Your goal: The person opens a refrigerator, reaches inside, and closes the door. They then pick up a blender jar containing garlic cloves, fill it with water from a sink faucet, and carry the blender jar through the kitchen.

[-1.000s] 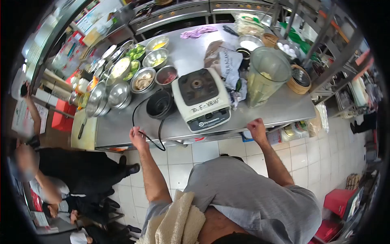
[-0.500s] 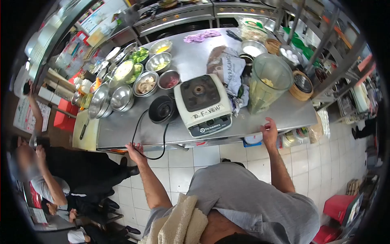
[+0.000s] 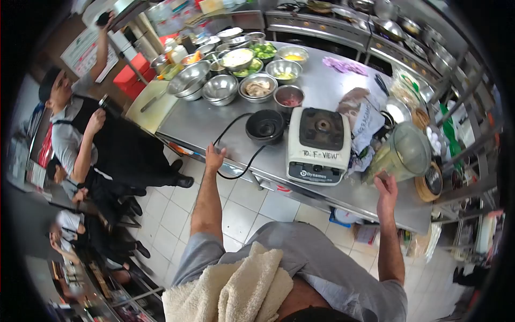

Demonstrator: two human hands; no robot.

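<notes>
My left hand [image 3: 215, 158] is at the table's front edge, fingers partly curled, with the blender's black power cord [image 3: 232, 126] running through it. My right hand [image 3: 386, 192] is raised in front of the clear blender jar [image 3: 410, 153], fingers loosely bent and apart; I cannot tell whether it touches the jar. The jar leans at the right and has pale residue inside. Between my hands stands the white blender base [image 3: 317, 155], with a dark square top. Left of the base sits a round black bowl-like piece [image 3: 265, 126].
Steel bowls of chopped food [image 3: 257, 87] crowd the table's left and back. A knife [image 3: 153, 101] lies on a cutting board [image 3: 140, 115]. A printed bag [image 3: 362, 110] and a purple cloth [image 3: 345, 65] lie behind the base. A co-worker [image 3: 75, 115] stands at the left.
My view has turned left, so the table appears farther right. My right hand is now in front of the jar's lower end. The cord still runs through my left hand.
</notes>
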